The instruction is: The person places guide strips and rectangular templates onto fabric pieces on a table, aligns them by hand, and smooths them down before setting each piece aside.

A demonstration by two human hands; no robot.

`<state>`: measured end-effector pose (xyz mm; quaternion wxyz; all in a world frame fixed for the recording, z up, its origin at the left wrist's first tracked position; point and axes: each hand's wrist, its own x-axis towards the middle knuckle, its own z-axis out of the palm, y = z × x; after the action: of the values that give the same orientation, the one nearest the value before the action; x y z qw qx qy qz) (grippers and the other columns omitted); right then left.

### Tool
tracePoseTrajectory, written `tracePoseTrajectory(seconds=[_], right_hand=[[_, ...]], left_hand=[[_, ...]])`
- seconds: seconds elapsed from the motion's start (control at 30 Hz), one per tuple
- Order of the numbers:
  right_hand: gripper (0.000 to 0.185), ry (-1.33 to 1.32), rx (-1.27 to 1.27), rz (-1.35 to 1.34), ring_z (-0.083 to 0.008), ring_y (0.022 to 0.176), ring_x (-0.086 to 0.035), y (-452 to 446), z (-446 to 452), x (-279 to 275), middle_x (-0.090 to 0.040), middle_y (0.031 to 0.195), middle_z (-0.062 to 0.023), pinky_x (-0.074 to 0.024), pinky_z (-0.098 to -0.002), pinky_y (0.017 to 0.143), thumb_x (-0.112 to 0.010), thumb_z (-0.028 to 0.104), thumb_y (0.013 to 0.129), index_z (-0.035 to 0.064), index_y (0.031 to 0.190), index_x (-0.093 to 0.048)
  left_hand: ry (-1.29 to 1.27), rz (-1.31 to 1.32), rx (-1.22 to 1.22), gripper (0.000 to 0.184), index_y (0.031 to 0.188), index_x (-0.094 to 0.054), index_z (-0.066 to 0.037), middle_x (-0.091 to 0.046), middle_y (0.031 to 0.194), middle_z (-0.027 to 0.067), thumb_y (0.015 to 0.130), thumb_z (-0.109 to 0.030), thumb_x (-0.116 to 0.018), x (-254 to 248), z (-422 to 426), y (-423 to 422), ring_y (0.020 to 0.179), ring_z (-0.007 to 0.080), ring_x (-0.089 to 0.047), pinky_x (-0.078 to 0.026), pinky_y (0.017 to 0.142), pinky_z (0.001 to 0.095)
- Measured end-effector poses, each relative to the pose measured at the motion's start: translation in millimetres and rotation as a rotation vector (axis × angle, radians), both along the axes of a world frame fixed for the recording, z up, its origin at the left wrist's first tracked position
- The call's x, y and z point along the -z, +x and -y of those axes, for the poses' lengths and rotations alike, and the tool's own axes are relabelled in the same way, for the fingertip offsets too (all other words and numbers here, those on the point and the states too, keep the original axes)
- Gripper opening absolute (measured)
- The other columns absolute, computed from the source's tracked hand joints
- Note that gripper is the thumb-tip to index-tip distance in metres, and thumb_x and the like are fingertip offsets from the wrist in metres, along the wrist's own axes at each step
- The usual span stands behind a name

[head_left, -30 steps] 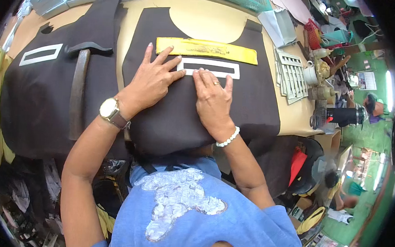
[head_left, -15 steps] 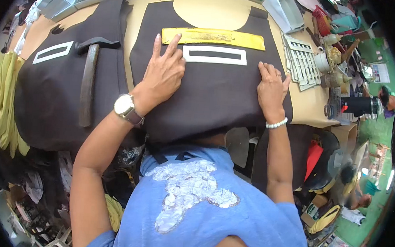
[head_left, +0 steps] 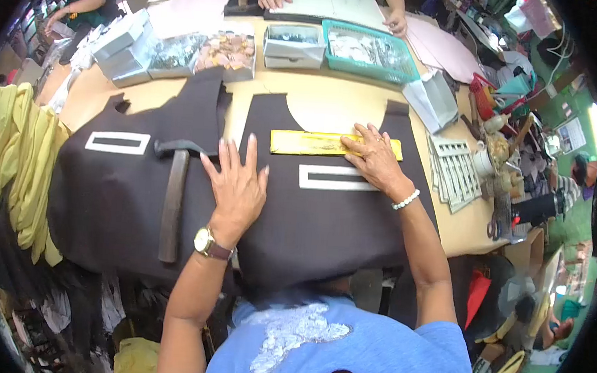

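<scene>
Right hand over the yellow bar [head_left: 304,143]; left hand released, palm down.
Your right hand [head_left: 375,160] lies across the right part of the yellow bar, fingers spread; whether it grips the bar, you cannot tell from this view. The bar lies on the right dark panel [head_left: 323,236], beyond the right white frame [head_left: 333,186], whose right end is hidden under your hand. Your left hand [head_left: 233,186] is open, fingers extended, where the two dark panels meet, its little finger just beside the head of the hammer [head_left: 173,206]. The hammer rests on the left dark panel [head_left: 106,195], right of the left white frame [head_left: 116,150]. Slotted plates [head_left: 458,170] lie right of the panels.
</scene>
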<state>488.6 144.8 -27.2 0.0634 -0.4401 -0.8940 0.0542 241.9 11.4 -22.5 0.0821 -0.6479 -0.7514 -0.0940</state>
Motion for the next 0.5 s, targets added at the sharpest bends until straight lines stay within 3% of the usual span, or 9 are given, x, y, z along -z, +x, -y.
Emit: tracePoseTrajectory(seconds=[0.1, 0.17, 0.27, 0.37, 0.47, 0.5], right_hand=[[0.038, 0.063, 0.016, 0.011, -0.0354, 0.132, -0.029, -19.3, -41.6, 6.9, -0.037, 0.138, -0.0151, -0.0218, -0.0549, 0.107, -0.056, 0.029, 0.087, 0.0207, 0.124, -0.056], [0.036, 0.117, 0.037, 0.019, -0.0352, 0.132, -0.028, -34.6, -73.5, 9.0, -0.037, 0.138, -0.0153, -0.0215, -0.0557, 0.106, -0.054, 0.028, 0.088, 0.0189, 0.123, -0.057], [0.036, 0.476, 0.124, -0.1, -0.0338, 0.128, -0.035, -42.7, -109.5, 26.9, -0.041, 0.135, -0.0156, -0.0263, -0.0527, 0.104, -0.053, 0.028, 0.088, 0.0119, 0.12, -0.058], [0.04, 0.422, 0.251, -0.208, -0.0319, 0.12, -0.043, -26.8, -93.3, 14.9, -0.049, 0.126, -0.0154, -0.0327, -0.0473, 0.099, -0.053, 0.029, 0.086, 0.0039, 0.117, -0.056], [0.041, 0.457, 0.491, -0.022, -0.0313, 0.108, -0.051, 18.2, -47.3, 12.9, -0.055, 0.114, -0.015, -0.0388, -0.0429, 0.091, -0.057, 0.033, 0.084, -0.0003, 0.107, -0.058], [0.041, 0.304, 0.604, 0.087, -0.0309, 0.105, -0.053, 31.0, -27.4, 2.0, -0.055, 0.111, -0.0151, -0.041, -0.0429, 0.088, -0.058, 0.034, 0.084, -0.0015, 0.103, -0.059]], left_hand=[[-0.138, -0.075, -0.009, 0.058, 0.138, -0.034, -0.006, -0.044, 0.129, 0.0274, 0.09, -0.034, -0.049, 6.8, 1.9, 0.5, 0.127, 0.0379, -0.035, -0.014, 0.102, 0.0655], [-0.101, -0.087, 0.016, 0.055, 0.137, -0.037, -0.007, -0.045, 0.127, 0.0265, 0.09, -0.033, -0.049, 10.2, 3.0, 0.9, 0.125, 0.0372, -0.037, -0.014, 0.102, 0.0658], [-0.089, -0.086, 0.041, 0.051, 0.134, -0.041, -0.008, -0.046, 0.126, 0.0253, 0.09, -0.032, -0.049, 13.2, 3.8, 1.7, 0.123, 0.0362, -0.039, -0.016, 0.101, 0.0659], [-0.11, -0.089, 0.041, 0.047, 0.128, -0.048, -0.003, -0.049, 0.126, 0.0207, 0.089, -0.03, -0.051, 9.3, 2.1, 2.0, 0.121, 0.0322, -0.042, -0.018, 0.102, 0.0651], [-0.116, -0.112, 0.06, 0.044, 0.123, -0.051, 0.001, -0.053, 0.121, 0.0174, 0.088, -0.026, -0.051, 12.7, 0.7, 4.4, 0.118, 0.0288, -0.045, -0.019, 0.102, 0.0637], [-0.097, -0.113, 0.075, 0.042, 0.121, -0.051, 0.003, -0.055, 0.119, 0.0165, 0.087, -0.022, -0.052, 15.8, 0.2, 4.6, 0.117, 0.0278, -0.047, -0.02, 0.103, 0.0628]])
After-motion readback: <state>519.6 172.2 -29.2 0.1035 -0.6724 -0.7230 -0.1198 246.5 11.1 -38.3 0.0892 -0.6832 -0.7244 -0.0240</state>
